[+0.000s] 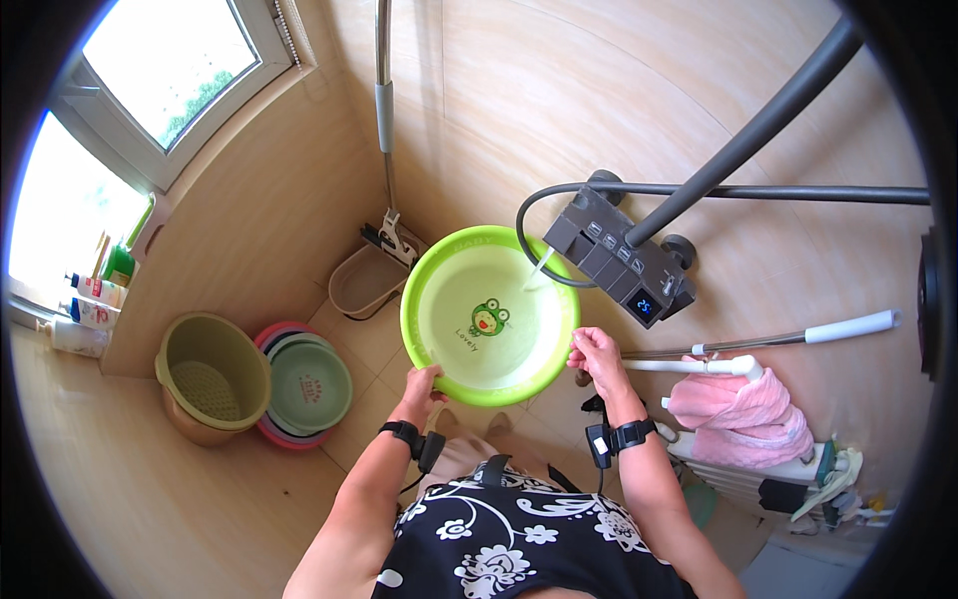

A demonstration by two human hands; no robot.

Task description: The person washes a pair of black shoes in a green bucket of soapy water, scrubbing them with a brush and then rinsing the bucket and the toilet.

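A lime-green plastic basin [490, 252] with a cartoon frog printed inside is held in front of me. My left hand [423, 387] grips its near left rim, thumb over the edge. At the right rim is my right hand [593, 355], its fingers against the edge. Water runs into the basin from a dark grey shower mixer [617, 251] with a lit display, mounted on the wall above the basin's right side. A grey hose [530, 217] loops down over the basin's right rim. Water lies in the basin; its depth is hard to tell.
At left stand a tall tan bucket [213, 367] and stacked basins [310, 385]. A long-handled mop [385, 120] stands in the corner by a brownish tub [367, 284]. Right, a pink towel [741, 419] hangs beside a white-handled pole [849, 327]. Bottles [93, 299] line the windowsill.
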